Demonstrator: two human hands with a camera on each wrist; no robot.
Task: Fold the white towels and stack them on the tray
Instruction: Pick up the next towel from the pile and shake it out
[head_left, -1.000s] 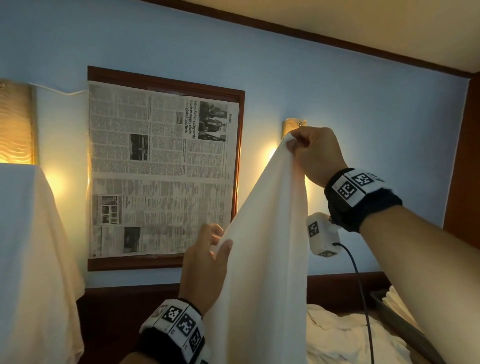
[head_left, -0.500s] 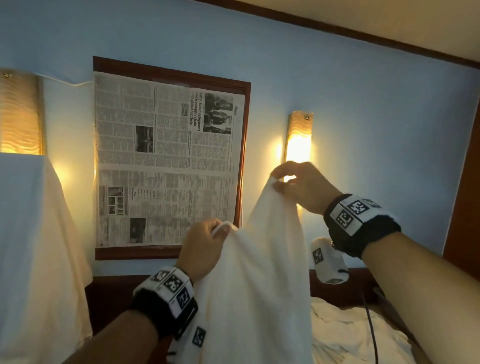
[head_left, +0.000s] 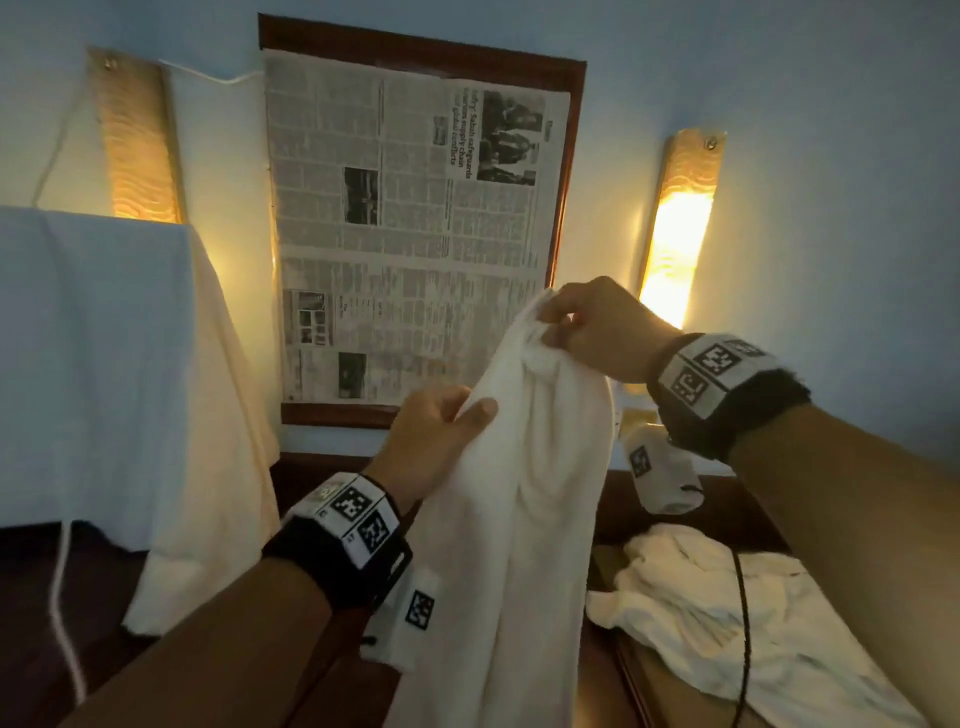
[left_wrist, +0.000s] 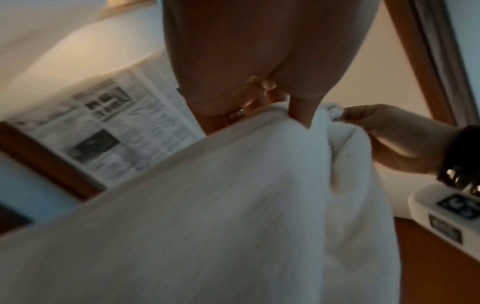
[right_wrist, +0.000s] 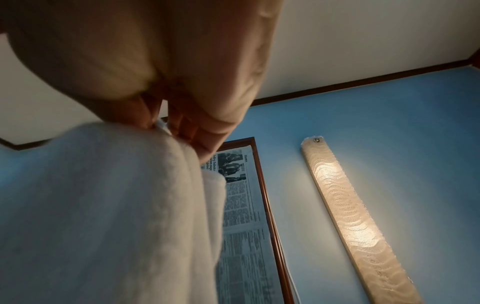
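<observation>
A white towel hangs in the air in front of me, bunched at its top. My right hand pinches the towel's top corner, seen close in the right wrist view as the towel under the fingertips. My left hand grips the towel's left edge a little lower, thumb on the cloth; in the left wrist view the towel fills the lower frame. A crumpled heap of white towels lies at the lower right on a tray, whose dark rim shows beside it.
A framed newspaper hangs on the blue wall ahead, with lit wall lamps on either side. A white cloth drapes over something tall at the left. A dark wooden surface runs below the wall.
Both hands came down with the towel; the right hand dropped from lamp height. The left hand went from an open touch to a grip on the edge, and the towel's top bunched up.
</observation>
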